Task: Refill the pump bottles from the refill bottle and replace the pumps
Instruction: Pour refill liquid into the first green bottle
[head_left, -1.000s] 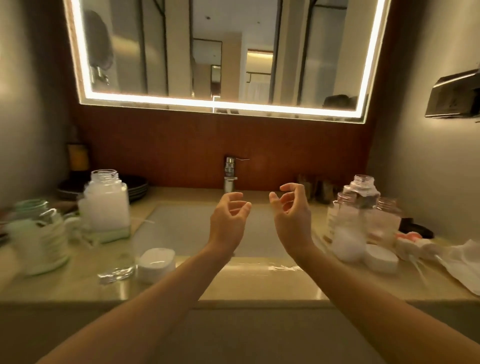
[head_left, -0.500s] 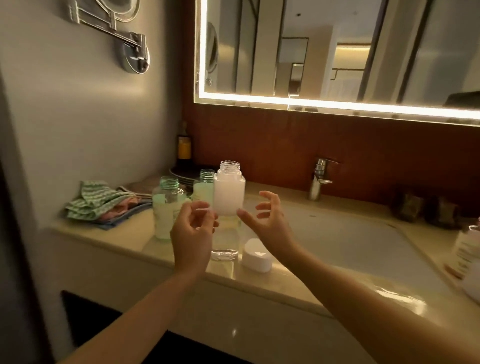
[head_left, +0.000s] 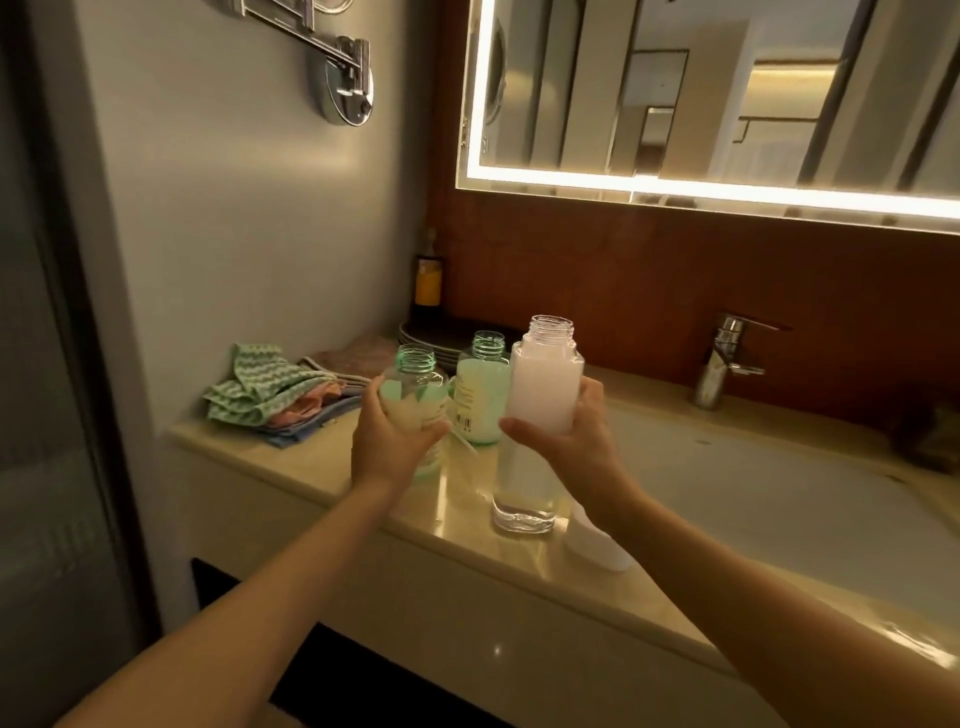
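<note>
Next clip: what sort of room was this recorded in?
Most likely a bathroom, perhaps a hotel's: a backlit wall mirror, a chrome faucet above a sunken basin in the counter, and a swing-arm mount on the side wall.

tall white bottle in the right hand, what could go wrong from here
1. The tall bottle, gripped by the right hand, is uncapped with white contents up to its shoulder; a quick tilt may slop them onto the counter.
2. The small bottle in the left hand has a narrow neck; a pour could miss it.
3. The tall bottle's base sits near the counter's front edge; a slip might drop it.
</note>
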